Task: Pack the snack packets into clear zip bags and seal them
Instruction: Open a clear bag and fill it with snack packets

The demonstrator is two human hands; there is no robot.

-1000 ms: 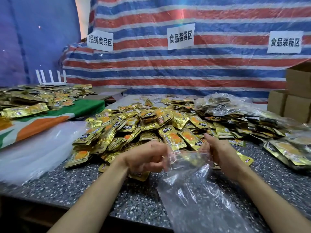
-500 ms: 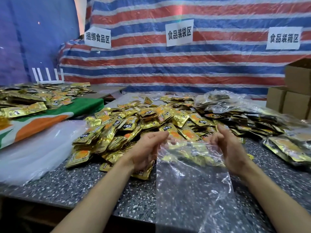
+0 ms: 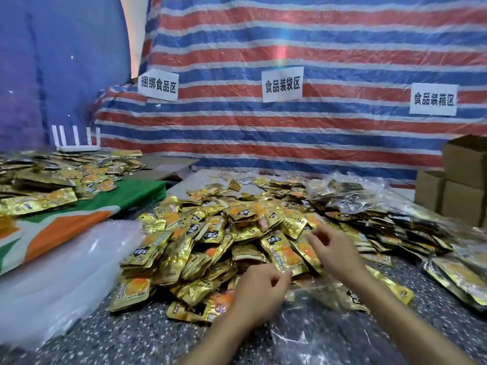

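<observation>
Above packets point(image 3: 200, 246), right hand point(image 3: 334, 248) loose; left hand point(image 3: 261, 293) curled on bag point(image 3: 329, 338).

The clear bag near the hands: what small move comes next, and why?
Probably the right hand picks up a nearby gold packet: it hovers over the pile holding nothing, while the left hand seems to pinch the mouth of the clear bag, ready for filling.

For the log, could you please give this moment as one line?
left hand: pinches bag | right hand: open, over packets | bag: on table
</observation>
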